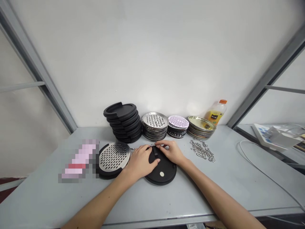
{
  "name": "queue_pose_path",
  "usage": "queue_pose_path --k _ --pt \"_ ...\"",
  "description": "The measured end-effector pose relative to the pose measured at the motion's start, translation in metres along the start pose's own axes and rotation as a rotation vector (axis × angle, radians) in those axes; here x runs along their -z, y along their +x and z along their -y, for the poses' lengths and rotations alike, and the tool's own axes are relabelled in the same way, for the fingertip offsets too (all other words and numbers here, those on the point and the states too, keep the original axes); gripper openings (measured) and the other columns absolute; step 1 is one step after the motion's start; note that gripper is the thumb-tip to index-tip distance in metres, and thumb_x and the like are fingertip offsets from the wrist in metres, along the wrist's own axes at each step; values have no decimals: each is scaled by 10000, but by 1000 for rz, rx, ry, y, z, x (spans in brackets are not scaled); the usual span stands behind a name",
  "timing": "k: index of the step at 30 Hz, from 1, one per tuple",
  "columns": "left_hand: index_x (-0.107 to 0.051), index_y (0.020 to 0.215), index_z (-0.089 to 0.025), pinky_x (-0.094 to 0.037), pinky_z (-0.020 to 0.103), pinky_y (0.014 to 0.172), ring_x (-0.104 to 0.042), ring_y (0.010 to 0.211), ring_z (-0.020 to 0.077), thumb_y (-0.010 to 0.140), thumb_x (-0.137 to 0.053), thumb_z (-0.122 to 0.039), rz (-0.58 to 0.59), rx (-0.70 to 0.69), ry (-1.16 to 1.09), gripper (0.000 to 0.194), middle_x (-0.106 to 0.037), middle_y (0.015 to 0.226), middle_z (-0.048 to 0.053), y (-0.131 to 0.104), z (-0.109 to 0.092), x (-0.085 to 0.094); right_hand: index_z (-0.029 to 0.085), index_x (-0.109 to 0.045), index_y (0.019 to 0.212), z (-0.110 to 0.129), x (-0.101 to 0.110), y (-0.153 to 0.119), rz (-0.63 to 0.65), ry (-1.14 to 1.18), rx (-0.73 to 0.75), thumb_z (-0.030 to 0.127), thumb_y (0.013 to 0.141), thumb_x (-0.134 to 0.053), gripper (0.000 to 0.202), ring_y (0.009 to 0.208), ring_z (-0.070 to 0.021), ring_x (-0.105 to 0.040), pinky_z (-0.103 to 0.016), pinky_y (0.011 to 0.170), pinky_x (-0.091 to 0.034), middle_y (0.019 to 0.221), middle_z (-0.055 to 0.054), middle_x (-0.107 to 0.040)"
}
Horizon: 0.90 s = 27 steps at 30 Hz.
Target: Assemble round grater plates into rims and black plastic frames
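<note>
A black round base (pixel 164 171) lies underside up on the table in front of me, with a small pale round sticker on it. My left hand (pixel 140 160) grips its left side, thumb across the surface and fingertips near the far edge. My right hand (pixel 172 152) pinches a small metal wire clip (pixel 153 145) at that far edge, beside a black strap-like tab (pixel 155 152). The fingers partly hide the clip. Left of my hands sits another black base holding a slotted metal grater disc (pixel 114 157).
Along the wall stand a stack of black bases (pixel 125 127), grater discs (pixel 156 122), a pile topped by a lilac perforated disc (pixel 178 121), metal lids (pixel 202 124) and a bottle (pixel 216 113). Loose wire clips (pixel 202 150) lie right; a cable (pixel 262 171) crosses the table.
</note>
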<state>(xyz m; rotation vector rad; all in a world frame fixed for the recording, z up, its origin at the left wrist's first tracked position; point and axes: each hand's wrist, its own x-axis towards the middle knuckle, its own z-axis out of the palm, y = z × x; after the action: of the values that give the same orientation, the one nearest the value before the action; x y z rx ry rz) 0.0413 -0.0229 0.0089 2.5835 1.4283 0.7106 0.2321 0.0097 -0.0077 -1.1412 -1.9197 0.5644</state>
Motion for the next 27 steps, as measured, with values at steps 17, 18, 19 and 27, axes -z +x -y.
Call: queue_pose_path --k 17,18,19,27 --pt "-519 1278 -162 -449 393 990 -563 1139 257 889 -504 -306 -28 -3 -192 415 -607 1236 104 12 9 -8 214 -693 1002 -2 -1 2 -2 -183 59 136 837 -533 243 890 -200 -664 -338 825 -514 964 -43 -730" --pt "-539 1259 -167 -450 389 991 -570 1129 253 891 -502 -302 -26 -9 -193 394 -612 1227 99 11 8 -8 216 -691 1023 -2 -1 2 -2 -201 74 132 839 -532 257 899 -203 -662 -342 832 -512 972 -45 -730" --pt "-547 1254 -167 -450 387 992 -572 1126 252 891 -500 -300 -26 -8 -194 389 -612 1229 98 11 8 -8 218 -689 1040 -3 -1 2 2 -215 91 127 844 -528 271 910 -205 -659 -343 839 -511 984 -46 -729" --pt "-503 1322 -131 -428 398 1025 -536 1196 262 892 -496 -306 -12 25 -197 463 -575 1299 130 8 10 -11 236 -701 1075 -7 -1 1 34 -303 184 103 864 -505 317 971 -201 -644 -327 863 -513 1064 -41 -714"
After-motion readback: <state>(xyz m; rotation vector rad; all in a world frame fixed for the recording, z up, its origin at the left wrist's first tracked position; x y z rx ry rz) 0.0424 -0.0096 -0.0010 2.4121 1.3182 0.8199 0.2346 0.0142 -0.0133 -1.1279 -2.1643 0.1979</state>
